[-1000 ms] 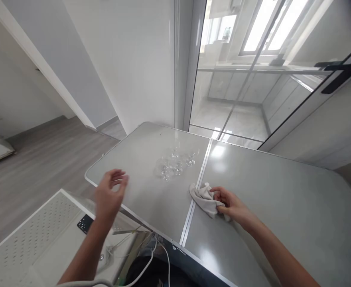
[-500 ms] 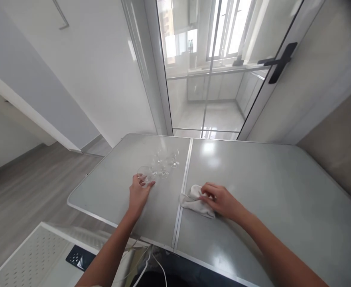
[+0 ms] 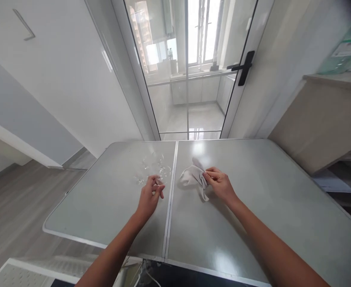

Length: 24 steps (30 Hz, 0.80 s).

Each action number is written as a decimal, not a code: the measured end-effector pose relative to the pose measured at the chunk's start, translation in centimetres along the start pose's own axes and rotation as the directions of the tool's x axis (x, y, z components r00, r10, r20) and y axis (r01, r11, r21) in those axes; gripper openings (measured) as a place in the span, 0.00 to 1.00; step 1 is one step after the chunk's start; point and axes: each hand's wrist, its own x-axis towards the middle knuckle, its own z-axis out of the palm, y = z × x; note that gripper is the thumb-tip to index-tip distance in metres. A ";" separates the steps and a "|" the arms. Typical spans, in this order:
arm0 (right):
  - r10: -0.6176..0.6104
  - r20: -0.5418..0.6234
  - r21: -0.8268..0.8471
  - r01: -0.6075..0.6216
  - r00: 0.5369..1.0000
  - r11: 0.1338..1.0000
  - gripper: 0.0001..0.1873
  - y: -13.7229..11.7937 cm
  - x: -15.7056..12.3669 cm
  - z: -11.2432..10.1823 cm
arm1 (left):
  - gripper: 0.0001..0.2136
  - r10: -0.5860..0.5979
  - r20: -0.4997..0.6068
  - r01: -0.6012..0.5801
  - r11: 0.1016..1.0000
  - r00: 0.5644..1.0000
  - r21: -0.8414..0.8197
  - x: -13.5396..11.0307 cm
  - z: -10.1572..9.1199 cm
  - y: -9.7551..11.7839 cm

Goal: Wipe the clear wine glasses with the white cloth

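Observation:
Fingers bent and drawn together, my left hand [image 3: 150, 196] is closed at a clear stemmed glass [image 3: 166, 170]; its transparent outline is faint, and the fingers cover its lower part. Other small clear glasses [image 3: 146, 164] stand in a cluster just beyond that hand. My right hand [image 3: 221, 185] pinches a pale grey-white cloth [image 3: 192, 175] between thumb and fingers. The cloth is lifted and bunched, with loose folds hanging to the left and down. A short gap separates the two hands, on either side of the table's metal seam.
The grey table [image 3: 253, 223] has a metal seam [image 3: 170, 203] across it and a rounded metal edge. Behind it stands a glass door with a black handle [image 3: 246, 68]. A wooden shelf unit [image 3: 322, 123] is at right, a white perforated surface [image 3: 22, 275] at lower left.
My left hand has moved right and closed its fingers, with a glass shifted along. My right hand has raised the cloth from the table. The view has turned somewhat to the right.

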 end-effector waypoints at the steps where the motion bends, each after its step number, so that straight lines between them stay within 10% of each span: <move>1: -0.021 -0.078 -0.094 0.013 0.997 0.995 0.26 0.0 0.0 -0.4 | 0.13 0.039 0.017 -0.039 0.999 0.999 0.010 1.2 1.1 0.2; 5: -0.022 -0.271 -0.261 -0.051 0.962 0.964 0.24 0.1 0.2 -1.7 | 0.16 0.226 -0.042 -0.212 0.954 0.973 0.212 4.9 5.2 -0.2; 13: 0.314 -0.205 0.425 -0.204 0.927 0.882 0.22 2.6 1.3 -0.5 | 0.17 0.362 0.013 -0.344 0.875 0.932 0.339 5.8 8.3 -3.2; 19: 0.078 0.021 0.279 -0.081 0.997 0.957 0.16 0.5 -0.5 1.4 | 0.17 0.461 0.131 -0.473 0.789 0.878 0.391 5.4 8.1 -4.1; 24: -0.051 0.253 0.376 -0.049 0.966 0.925 0.24 1.2 -0.4 1.2 | 0.18 0.559 0.229 -0.600 0.689 0.797 0.407 4.8 7.7 -4.1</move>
